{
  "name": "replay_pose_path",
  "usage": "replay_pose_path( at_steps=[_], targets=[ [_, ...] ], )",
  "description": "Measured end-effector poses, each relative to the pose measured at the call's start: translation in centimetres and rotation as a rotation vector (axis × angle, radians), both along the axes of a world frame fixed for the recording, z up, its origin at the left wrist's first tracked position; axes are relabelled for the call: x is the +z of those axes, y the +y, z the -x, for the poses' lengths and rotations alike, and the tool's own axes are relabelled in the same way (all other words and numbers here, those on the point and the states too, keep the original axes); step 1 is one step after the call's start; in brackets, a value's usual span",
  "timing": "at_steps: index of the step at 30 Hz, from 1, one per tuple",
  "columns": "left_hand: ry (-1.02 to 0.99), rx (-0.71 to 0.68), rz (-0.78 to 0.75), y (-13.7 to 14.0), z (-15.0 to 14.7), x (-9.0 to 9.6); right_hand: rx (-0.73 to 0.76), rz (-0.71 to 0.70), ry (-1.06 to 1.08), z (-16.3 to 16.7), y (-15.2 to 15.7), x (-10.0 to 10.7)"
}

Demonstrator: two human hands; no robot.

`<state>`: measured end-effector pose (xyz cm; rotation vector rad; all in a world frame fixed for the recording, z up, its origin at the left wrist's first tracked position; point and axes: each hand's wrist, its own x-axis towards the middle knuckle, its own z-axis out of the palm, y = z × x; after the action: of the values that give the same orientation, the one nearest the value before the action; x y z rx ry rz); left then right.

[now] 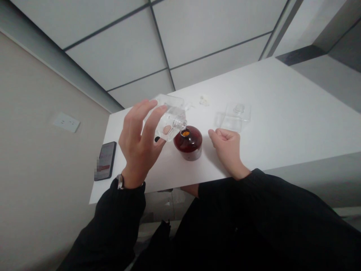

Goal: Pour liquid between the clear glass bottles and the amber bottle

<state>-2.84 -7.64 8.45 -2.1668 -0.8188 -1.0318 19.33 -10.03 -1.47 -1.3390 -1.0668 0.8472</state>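
Observation:
My left hand (143, 139) is wrapped round a clear, square-sided bottle (169, 118). The bottle is tilted, its threaded neck pointing down to the right at the open mouth of a dark red, round-shouldered bottle (191, 145). The red bottle stands upright on the white table (270, 124); orange shows inside its mouth. I cannot tell whether liquid is running between the two. To the right of the red bottle, apart from it, my right hand (227, 150) is closed in a fist near the tabletop. Whatever its fingers may hold is hidden.
Behind my right hand lies a clear, square-sided bottle or container (235, 116). Small pale crumpled bits (203, 101) lie near the back edge. A phone (105, 161) rests at the left end. A panelled partition (135, 49) borders the table's back; a wall socket (67, 122) is on the left.

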Motion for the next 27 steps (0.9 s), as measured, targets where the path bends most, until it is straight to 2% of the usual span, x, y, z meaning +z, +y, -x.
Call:
replay_pose_path(
  at_steps=[11,16,27],
  targets=[
    [-0.031,-0.007,0.04,0.02,0.14,-0.1,-0.005,-0.007,0.001,0.09,-0.04,0.25],
    [-0.042,0.049,0.17,-0.11,0.5,-0.32,-0.003,-0.008,0.004,0.07,-0.03,0.24],
    [-0.033,0.067,0.238,-0.53,0.47,0.12,-0.007,-0.008,-0.006,0.15,0.03,0.47]
  ],
)
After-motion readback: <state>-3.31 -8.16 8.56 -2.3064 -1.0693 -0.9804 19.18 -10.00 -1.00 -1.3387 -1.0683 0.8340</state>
